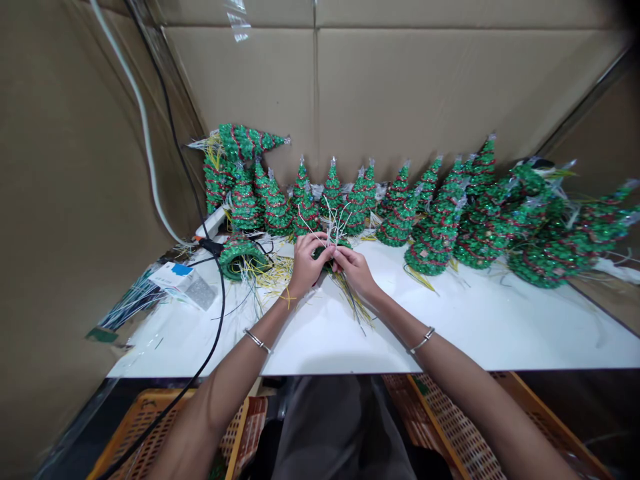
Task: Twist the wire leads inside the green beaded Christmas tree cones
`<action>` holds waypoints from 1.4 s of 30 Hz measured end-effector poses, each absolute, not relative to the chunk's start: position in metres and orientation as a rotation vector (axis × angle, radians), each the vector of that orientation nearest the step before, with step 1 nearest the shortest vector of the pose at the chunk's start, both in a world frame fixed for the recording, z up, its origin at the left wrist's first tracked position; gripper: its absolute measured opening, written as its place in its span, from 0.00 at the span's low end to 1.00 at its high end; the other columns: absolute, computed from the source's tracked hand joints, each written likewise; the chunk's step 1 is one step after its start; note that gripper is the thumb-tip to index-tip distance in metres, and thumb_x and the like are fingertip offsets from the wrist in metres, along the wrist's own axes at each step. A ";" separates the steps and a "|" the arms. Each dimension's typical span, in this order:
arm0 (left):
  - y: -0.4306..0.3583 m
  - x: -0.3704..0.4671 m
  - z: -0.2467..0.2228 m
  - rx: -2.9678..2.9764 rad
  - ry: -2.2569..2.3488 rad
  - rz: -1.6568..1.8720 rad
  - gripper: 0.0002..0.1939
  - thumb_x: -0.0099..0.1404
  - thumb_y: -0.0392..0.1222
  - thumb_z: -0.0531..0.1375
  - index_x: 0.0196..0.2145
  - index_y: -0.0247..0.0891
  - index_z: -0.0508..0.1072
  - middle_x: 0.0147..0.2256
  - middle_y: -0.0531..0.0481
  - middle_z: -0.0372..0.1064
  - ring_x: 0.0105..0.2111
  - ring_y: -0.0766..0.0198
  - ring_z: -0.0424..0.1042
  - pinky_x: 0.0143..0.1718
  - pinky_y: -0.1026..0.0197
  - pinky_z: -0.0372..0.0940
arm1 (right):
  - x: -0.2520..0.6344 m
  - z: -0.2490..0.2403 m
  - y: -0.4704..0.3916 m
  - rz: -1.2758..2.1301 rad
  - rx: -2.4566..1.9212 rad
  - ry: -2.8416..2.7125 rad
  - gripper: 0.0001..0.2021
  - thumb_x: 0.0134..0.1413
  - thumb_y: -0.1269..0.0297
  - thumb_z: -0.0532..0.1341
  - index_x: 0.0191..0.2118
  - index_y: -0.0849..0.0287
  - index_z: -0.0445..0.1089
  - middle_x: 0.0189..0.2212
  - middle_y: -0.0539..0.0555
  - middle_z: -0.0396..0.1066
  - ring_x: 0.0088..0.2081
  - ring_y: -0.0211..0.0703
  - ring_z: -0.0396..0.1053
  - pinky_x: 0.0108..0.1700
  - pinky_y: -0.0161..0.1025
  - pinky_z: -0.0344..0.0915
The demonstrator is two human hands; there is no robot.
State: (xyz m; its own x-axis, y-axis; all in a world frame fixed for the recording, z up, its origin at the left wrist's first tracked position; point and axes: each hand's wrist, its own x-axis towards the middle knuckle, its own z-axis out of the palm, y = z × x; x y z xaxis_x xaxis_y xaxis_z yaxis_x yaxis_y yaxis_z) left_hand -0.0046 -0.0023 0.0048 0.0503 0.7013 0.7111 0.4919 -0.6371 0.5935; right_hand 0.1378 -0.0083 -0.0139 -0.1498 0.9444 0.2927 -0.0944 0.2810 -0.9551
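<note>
My left hand [309, 259] and my right hand [353, 267] meet over the middle of the white table. Both have their fingers closed on a bundle of thin white wires [336, 223], whose loose ends fan upward. Behind and under my hands is a green tinsel tree, mostly hidden by them. Yellow and dark wires [356, 303] trail from below my hands toward me. To the left a small green tree [235, 257] lies with its hollow base facing me and yellow wires [275, 277] spilling out.
Several green tinsel trees with red garlands [435, 233] stand along the cardboard wall [400, 93]. On the left are a white-and-blue box [183, 281], a bundle of wires [133, 300], a power strip [213, 223] and a black cable [220, 313]. Orange crates [145, 413] sit below the table [320, 353].
</note>
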 end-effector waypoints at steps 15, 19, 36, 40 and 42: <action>-0.005 -0.005 0.008 2.165 1.237 1.564 0.03 0.66 0.41 0.60 0.36 0.41 0.74 0.49 0.48 0.73 0.52 0.56 0.66 0.57 0.48 0.58 | 0.143 -0.024 -0.003 1.021 -0.887 -1.531 0.18 0.60 0.48 0.58 0.40 0.59 0.72 0.22 0.48 0.64 0.25 0.37 0.60 0.30 0.35 0.56; -0.004 -0.004 0.004 2.164 1.235 1.592 0.02 0.66 0.40 0.60 0.36 0.41 0.71 0.48 0.48 0.72 0.52 0.57 0.65 0.56 0.49 0.58 | 0.141 -0.019 -0.006 1.030 -0.878 -1.498 0.18 0.59 0.48 0.59 0.40 0.59 0.72 0.21 0.48 0.64 0.26 0.38 0.60 0.31 0.36 0.57; -0.003 -0.005 0.005 2.134 1.168 1.548 0.04 0.67 0.41 0.59 0.38 0.43 0.73 0.51 0.49 0.71 0.55 0.57 0.63 0.59 0.48 0.57 | 0.142 -0.022 -0.004 1.039 -0.877 -1.539 0.17 0.61 0.49 0.57 0.39 0.59 0.71 0.21 0.47 0.65 0.25 0.37 0.60 0.30 0.36 0.57; -0.003 -0.005 0.007 2.127 1.190 1.568 0.02 0.66 0.41 0.60 0.36 0.42 0.74 0.51 0.49 0.72 0.54 0.57 0.65 0.59 0.47 0.57 | 0.142 -0.021 -0.004 1.033 -0.895 -1.546 0.18 0.60 0.47 0.57 0.38 0.58 0.71 0.22 0.48 0.64 0.26 0.38 0.61 0.31 0.36 0.58; -0.003 -0.005 0.007 2.117 1.205 1.570 0.02 0.66 0.41 0.61 0.35 0.42 0.74 0.50 0.49 0.72 0.54 0.57 0.65 0.58 0.47 0.58 | 0.142 -0.021 -0.004 1.026 -0.906 -1.549 0.18 0.60 0.47 0.57 0.39 0.58 0.71 0.21 0.48 0.64 0.26 0.38 0.61 0.30 0.36 0.58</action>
